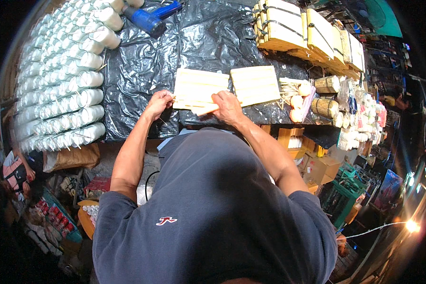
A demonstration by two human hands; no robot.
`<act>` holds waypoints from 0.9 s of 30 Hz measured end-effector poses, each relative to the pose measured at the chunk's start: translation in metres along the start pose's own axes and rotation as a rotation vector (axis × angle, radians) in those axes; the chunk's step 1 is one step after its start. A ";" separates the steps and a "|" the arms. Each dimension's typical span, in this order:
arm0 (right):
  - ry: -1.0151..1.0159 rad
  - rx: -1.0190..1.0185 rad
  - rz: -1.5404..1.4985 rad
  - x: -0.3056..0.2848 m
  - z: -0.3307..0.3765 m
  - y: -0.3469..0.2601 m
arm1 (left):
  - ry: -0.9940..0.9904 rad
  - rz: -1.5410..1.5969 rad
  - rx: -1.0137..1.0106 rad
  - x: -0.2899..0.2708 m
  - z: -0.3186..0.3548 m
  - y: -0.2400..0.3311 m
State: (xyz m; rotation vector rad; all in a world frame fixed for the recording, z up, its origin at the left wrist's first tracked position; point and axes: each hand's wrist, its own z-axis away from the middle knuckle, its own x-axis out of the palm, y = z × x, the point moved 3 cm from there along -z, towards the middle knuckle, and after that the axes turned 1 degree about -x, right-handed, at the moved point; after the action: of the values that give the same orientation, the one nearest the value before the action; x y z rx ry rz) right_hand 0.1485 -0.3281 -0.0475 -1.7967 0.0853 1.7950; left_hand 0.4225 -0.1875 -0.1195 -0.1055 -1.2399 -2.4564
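In front of me lies a pale yellow slatted board (pixel 201 83) on black plastic sheeting. At its near left corner, the fingers of my left hand (pixel 161 103) are pinched together; whatever is between them is too small to make out. My right hand (pixel 228 108) is closed around a small peach-coloured flat block (pixel 205 110), held against the board's near edge. A second pale yellow slatted board (pixel 255 85) lies just to the right, beyond my right hand.
Rows of white cylinders (pixel 90 98) with thin sticks fill the left side. A blue heat-gun-shaped tool (pixel 146 21) lies at the back. Yellow blocks bound with black bands (pixel 284 23) stand at back right. Round peach pieces (pixel 297 115), bundled sticks (pixel 325 84) and cardboard boxes (pixel 322 168) sit right.
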 end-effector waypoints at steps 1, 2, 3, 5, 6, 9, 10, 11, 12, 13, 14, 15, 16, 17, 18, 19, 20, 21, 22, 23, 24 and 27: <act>0.035 0.179 -0.108 -0.011 0.006 -0.005 | 0.004 0.043 -0.023 -0.001 0.004 -0.001; 0.070 0.360 -0.215 -0.022 0.015 -0.011 | -0.014 -0.074 -0.046 -0.008 0.001 -0.008; 0.118 0.556 -0.315 -0.033 0.022 -0.012 | 0.113 -0.414 0.141 -0.008 0.000 0.004; 0.096 0.714 -0.299 -0.011 0.032 0.006 | 0.368 -1.082 0.535 0.000 0.004 0.027; 0.133 0.731 -0.343 0.004 0.037 0.016 | 0.430 -1.073 0.604 0.017 0.009 0.052; 0.114 0.824 -0.366 0.004 0.032 0.008 | 0.264 -1.395 0.806 0.071 -0.018 0.095; 0.124 0.836 -0.370 0.001 0.028 0.001 | 0.213 -1.438 0.910 0.085 -0.039 0.096; 0.137 0.862 -0.377 0.000 0.027 -0.003 | 0.170 -1.432 0.985 0.105 -0.050 0.104; 0.096 0.858 -0.298 -0.006 0.022 -0.010 | 0.040 -1.463 0.887 0.116 -0.070 0.103; 0.063 0.864 -0.222 -0.011 0.019 -0.014 | -0.030 -1.456 0.843 0.126 -0.078 0.105; 0.027 0.869 -0.147 -0.014 0.016 -0.016 | -0.097 -1.448 0.796 0.134 -0.084 0.106; 0.003 0.878 -0.123 -0.010 0.016 -0.013 | -0.173 -1.442 0.755 0.143 -0.088 0.108; -0.022 0.885 -0.100 -0.005 0.014 -0.009 | -0.248 -1.504 0.689 0.148 -0.088 0.111; -0.049 0.890 -0.077 -0.001 0.014 -0.005 | -0.243 -1.492 0.700 0.147 -0.096 0.105; -0.028 0.874 -0.092 -0.005 0.010 -0.006 | -0.222 -1.475 0.703 0.136 -0.108 0.091; -0.038 0.843 -0.100 0.000 0.010 -0.001 | -0.213 -1.459 0.708 0.133 -0.113 0.087; -0.049 0.810 -0.107 0.006 0.010 0.006 | -0.231 -1.473 0.689 0.132 -0.119 0.084; -0.067 0.779 -0.120 0.013 0.014 0.012 | -0.234 -1.468 0.676 0.134 -0.117 0.085; -0.115 0.709 -0.169 0.002 0.013 0.010 | -0.233 -1.462 0.661 0.137 -0.111 0.090; -0.112 0.681 -0.223 0.006 0.017 0.013 | -0.231 -1.455 0.646 0.140 -0.106 0.095; -0.104 0.651 -0.272 0.009 0.022 0.017 | -0.254 -1.460 0.617 0.143 -0.102 0.101; -0.085 0.655 -0.425 0.020 0.025 0.021 | -0.272 -1.518 0.671 0.138 -0.108 0.095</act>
State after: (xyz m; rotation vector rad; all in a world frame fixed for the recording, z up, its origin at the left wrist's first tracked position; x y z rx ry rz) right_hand 0.1188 -0.3271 -0.0711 -1.1640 0.2122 1.3285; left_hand 0.3417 -0.3659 -0.0804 1.0851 -2.9268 -2.8010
